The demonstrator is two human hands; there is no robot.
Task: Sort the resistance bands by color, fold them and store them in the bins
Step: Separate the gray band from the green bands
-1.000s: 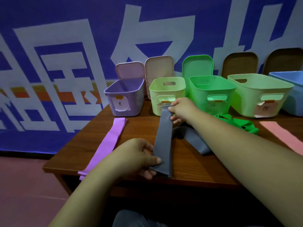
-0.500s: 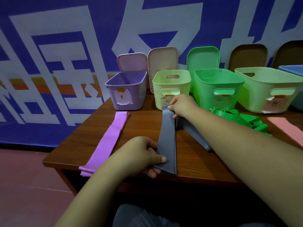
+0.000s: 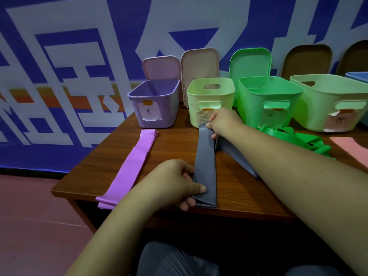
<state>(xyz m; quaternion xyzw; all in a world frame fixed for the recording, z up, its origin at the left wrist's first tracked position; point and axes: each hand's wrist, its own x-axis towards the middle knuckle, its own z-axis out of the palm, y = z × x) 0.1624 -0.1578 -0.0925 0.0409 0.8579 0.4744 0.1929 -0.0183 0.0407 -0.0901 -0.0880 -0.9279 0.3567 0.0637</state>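
A grey resistance band [image 3: 205, 164] lies stretched lengthwise on the wooden table [image 3: 175, 144]. My left hand [image 3: 175, 182] pinches its near end at the table's front edge. My right hand [image 3: 223, 121] grips its far end just in front of the pale green bin [image 3: 211, 102]. Another grey band [image 3: 237, 158] runs under my right forearm. A purple band [image 3: 133, 164] lies flat to the left. Green bands [image 3: 298, 138] are heaped on the right, and a pink band [image 3: 350, 148] shows at the right edge.
Along the table's back stand a purple bin [image 3: 155, 104], a bright green bin [image 3: 266, 100], a larger pale green bin [image 3: 330, 100] and a blue bin [image 3: 358, 76]. Lids lean against the blue wall behind them. The table's left edge drops to a red floor.
The view has shifted slightly. Both hands keep hold of the grey band's two ends, and it stays stretched along the table.
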